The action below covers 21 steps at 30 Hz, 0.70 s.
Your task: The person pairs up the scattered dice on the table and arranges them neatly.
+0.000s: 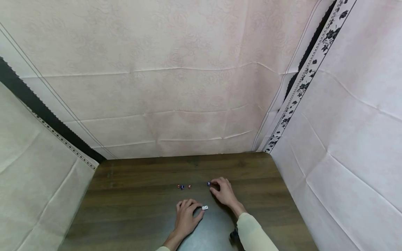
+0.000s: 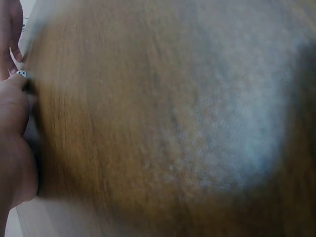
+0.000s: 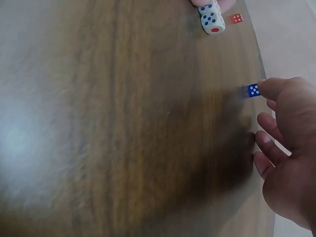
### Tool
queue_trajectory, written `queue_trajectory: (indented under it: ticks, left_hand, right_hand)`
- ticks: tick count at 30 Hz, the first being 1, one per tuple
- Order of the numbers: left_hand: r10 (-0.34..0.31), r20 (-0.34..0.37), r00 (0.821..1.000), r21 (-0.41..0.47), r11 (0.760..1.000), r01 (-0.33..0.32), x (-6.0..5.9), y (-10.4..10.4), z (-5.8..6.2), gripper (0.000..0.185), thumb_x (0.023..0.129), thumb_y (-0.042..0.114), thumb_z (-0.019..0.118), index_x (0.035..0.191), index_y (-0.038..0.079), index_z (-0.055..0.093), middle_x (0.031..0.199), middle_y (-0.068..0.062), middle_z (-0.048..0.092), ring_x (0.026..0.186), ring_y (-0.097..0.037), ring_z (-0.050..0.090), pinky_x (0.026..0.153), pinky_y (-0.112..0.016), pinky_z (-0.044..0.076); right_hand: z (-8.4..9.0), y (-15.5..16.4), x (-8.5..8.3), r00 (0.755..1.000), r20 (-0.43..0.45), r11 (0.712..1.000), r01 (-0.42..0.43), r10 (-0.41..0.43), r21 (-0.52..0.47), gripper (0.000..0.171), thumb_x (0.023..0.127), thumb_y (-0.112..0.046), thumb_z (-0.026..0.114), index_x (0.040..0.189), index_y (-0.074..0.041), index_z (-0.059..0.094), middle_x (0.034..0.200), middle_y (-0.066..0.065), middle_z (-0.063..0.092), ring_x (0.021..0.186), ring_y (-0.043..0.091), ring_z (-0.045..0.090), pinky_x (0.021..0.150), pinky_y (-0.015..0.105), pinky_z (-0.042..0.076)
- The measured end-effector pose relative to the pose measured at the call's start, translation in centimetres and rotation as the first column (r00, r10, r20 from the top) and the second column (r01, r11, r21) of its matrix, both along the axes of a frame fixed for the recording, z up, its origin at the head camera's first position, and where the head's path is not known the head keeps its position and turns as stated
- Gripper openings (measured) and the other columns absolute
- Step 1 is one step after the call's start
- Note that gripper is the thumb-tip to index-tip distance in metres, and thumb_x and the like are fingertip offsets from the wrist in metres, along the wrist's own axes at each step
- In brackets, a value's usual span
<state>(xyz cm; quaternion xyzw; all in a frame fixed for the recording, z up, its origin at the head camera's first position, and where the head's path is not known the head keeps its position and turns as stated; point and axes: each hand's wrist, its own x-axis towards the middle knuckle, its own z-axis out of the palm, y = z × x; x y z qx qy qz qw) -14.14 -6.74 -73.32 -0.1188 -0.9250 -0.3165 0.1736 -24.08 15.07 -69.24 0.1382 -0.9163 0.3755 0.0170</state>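
Note:
Two white dice [image 1: 205,207] with blue pips sit end to end near the table's middle; one shows a red pip in the right wrist view. My left hand [image 1: 186,218] pinches the nearer of these white dice [image 3: 210,9] between thumb and index finger, while the other white die [image 3: 213,23] sticks out past the fingertips. Farther forward and to the right, my right hand [image 1: 224,191] pinches a blue die [image 3: 253,90] with white pips at its fingertips. Its remaining fingers curl loosely below. The left wrist view catches only part of the left hand [image 2: 15,133] at its edge.
Left of the right hand lie two small red dice [image 1: 189,186] and another blue die [image 1: 182,187] on the brown wooden table [image 1: 132,202]. A dark object [image 1: 234,235] shows by the right sleeve [image 1: 255,232]. Pale cloth [image 1: 188,87] hangs around the table.

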Motion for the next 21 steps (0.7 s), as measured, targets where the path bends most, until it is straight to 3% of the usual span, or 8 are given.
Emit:
queue_trajectory:
  ticks: [5,11,21]
  left_hand:
    - [0.003,-0.005,1.000,-0.001,1.000,-0.003,0.0,0.0,0.0,0.020,0.087,0.027,0.099,0.103,0.026,0.087,0.103,0.007,0.075,0.099,-0.015,0.062,0.103,-0.056,0.040]
    - [0.004,0.000,1.000,0.002,1.000,-0.004,0.1,0.0,0.0,0.020,0.087,0.027,0.099,0.103,0.026,0.087,0.103,0.008,0.075,0.098,-0.014,0.061,0.102,-0.055,0.040]
    - [0.009,0.030,1.000,-0.004,1.000,-0.009,0.0,0.1,-0.1,0.019,0.089,0.029,0.098,0.104,0.027,0.087,0.103,0.009,0.074,0.099,-0.014,0.060,0.103,-0.056,0.039]
  right_hand:
    - [-0.2,-0.2,-0.5,0.999,-0.035,1.000,-0.013,0.013,0.001,0.026,0.103,-0.016,0.083,0.128,-0.008,0.080,0.121,0.008,0.076,0.113,0.027,0.065,0.105,0.057,0.050]
    - [-1.0,0.0,-1.1,0.989,-0.137,0.999,-0.050,0.050,-0.002,0.026,0.101,-0.011,0.083,0.126,-0.004,0.080,0.116,0.011,0.074,0.104,0.027,0.062,0.098,0.053,0.048]
    - [0.2,-0.5,-1.6,0.999,0.021,0.998,-0.041,0.040,0.041,0.025,0.104,-0.016,0.082,0.128,-0.010,0.082,0.125,0.010,0.073,0.113,0.026,0.063,0.104,0.054,0.046]
